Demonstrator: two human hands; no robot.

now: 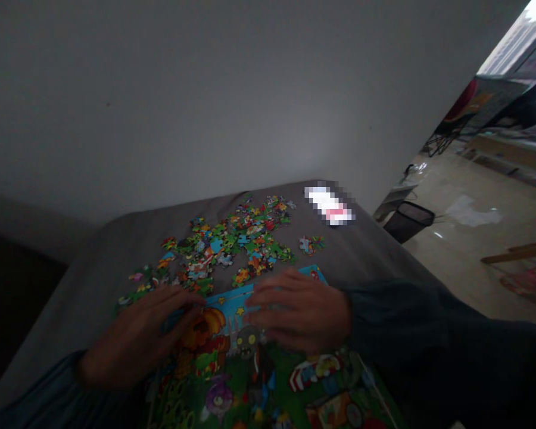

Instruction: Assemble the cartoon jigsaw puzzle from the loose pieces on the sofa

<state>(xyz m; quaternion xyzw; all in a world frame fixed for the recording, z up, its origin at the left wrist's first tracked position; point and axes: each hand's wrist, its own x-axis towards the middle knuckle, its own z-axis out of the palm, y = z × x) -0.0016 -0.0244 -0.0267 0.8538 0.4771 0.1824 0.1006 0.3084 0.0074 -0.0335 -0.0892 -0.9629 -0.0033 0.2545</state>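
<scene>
In the head view a colourful jigsaw picture (259, 381) lies low in front of me, showing a grey zombie, a pumpkin and a purple plant under a blue sky strip. My left hand (138, 333) rests at its upper left corner, thumb spread from the fingers, with a bit of blue between them. Across the upper right part lies my right hand (297, 310), fingers stretched out and slightly blurred, covering some of the picture. No piece is visible in that hand. Just beyond both hands spreads a heap of loose puzzle pieces (241, 238).
A grey cloth (93, 256) covers the table, which meets a pale wall (250, 107). A small cluster of pieces (311, 244) sits apart at the right. Behind it lies a pixelated bright phone-like object (330, 205). A dark bin (408, 220) stands on the floor.
</scene>
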